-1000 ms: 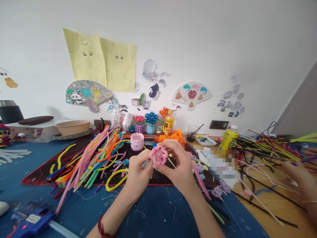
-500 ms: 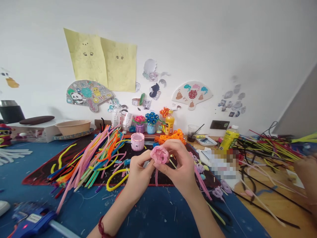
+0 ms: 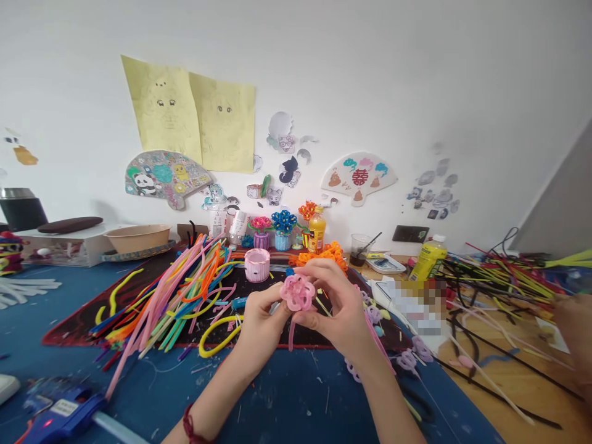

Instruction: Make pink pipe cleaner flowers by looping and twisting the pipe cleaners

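Between my two hands is a pink pipe-cleaner flower (image 3: pixel 297 292), its looped petals facing me and a pink stem hanging below. My left hand (image 3: pixel 266 313) is closed, pinching it at the left, thumb and forefinger by the petals. On the other side my right hand (image 3: pixel 329 298) curves round the flower, forefinger at its top edge and thumb at its lower right. Just behind stands a pink ribbed pot (image 3: pixel 257 266) with a hollow top. Lilac looped pieces (image 3: pixel 407 360) lie to the right of my right forearm.
Colourful pipe cleaners (image 3: pixel 157 296) are heaped on the dark mat at left. A blue glue gun (image 3: pixel 62 410) with a lit red light lies front left. Potted pipe-cleaner flowers (image 3: pixel 283 223) and a juice bottle (image 3: pixel 317 229) stand behind. A co-worker's blurred hand (image 3: pixel 573 327) is far right.
The pink flower has turned slightly in my fingers, and its hanging stem has come into sight below. My right fingers have shifted on the petals. The co-worker's hand has moved right.
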`<state>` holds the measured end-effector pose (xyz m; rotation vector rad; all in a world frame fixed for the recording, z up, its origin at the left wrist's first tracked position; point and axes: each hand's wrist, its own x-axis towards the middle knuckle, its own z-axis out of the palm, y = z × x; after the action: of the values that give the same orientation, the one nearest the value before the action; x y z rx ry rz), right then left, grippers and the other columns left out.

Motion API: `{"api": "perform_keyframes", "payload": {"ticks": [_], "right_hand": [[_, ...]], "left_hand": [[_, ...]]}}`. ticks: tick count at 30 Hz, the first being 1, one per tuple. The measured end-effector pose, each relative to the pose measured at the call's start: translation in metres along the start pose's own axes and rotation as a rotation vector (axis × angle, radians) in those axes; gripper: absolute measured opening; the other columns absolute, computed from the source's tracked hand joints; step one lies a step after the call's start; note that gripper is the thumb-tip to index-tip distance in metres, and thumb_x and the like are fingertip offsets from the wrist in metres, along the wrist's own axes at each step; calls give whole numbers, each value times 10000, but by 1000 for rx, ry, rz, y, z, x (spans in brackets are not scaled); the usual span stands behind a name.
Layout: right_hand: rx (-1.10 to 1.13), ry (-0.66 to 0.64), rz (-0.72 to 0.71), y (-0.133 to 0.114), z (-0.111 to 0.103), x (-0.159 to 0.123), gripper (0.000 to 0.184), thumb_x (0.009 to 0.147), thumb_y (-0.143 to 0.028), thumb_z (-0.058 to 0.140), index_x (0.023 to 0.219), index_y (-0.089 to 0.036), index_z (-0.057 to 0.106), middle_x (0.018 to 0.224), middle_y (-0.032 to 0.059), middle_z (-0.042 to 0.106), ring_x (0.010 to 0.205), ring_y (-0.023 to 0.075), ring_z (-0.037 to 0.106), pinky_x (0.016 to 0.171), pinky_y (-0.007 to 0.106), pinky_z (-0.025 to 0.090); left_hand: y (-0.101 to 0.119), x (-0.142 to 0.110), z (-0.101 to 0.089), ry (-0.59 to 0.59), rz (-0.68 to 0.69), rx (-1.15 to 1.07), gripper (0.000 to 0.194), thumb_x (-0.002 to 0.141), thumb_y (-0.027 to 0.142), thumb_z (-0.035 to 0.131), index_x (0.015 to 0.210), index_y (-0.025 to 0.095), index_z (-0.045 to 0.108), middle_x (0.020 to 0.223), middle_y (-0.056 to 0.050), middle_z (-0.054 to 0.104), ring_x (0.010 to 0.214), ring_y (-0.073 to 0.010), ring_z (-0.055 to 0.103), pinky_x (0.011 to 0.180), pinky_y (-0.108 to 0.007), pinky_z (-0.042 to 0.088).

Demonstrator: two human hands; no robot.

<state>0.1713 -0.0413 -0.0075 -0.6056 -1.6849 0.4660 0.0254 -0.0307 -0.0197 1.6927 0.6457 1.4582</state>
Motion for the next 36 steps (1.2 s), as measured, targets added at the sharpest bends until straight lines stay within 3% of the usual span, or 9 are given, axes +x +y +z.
{"api": "perform_keyframes", "payload": {"ticks": [7,14,21,29,33,36], "right_hand": [[-39,28,-12,-1,0,1,391,741,-284,790,1109,-294,660,1059,31,577,866,185,593,706,301,481],[-39,85,-25,-2,3,0,331,735,-209,787,1028,-278,652,1035,29,586,914,197,590,703,299,482],[-29,113,-49,-1,5,1,308,743,-170,772,1005,-270,644,1005,23,579,902,190,586,699,295,477],[-73,119,-62,-1,4,0,270,763,-223,761,1011,-262,661,1037,38,577,868,183,583,681,288,480],[-76,50,28,-1,0,1,426,733,-306,790,1127,-271,633,1106,58,588,832,187,589,658,295,489],[-112,-11,53,2,-3,3,345,742,-345,780,1052,-237,676,1032,67,629,883,214,593,698,311,487]], "left_hand": [[1,2,1,-15,10,-98,182,805,322,688,764,168,774,745,-35,701,677,-147,518,725,-262,463],[-1,3,0,-35,37,-27,249,809,352,680,684,144,735,605,-7,588,648,-141,472,645,-244,439],[-3,2,-1,-25,56,7,293,818,374,669,654,135,709,656,-12,582,666,-136,462,635,-233,426],[1,2,1,-7,46,49,357,800,471,661,684,140,728,642,-24,598,638,-148,481,610,-242,438],[2,3,-1,24,31,98,351,836,448,619,729,139,746,622,-27,597,640,-158,495,618,-249,444],[-1,3,-2,27,21,115,339,849,431,605,774,136,754,658,-38,629,684,-173,527,647,-258,453]]}}
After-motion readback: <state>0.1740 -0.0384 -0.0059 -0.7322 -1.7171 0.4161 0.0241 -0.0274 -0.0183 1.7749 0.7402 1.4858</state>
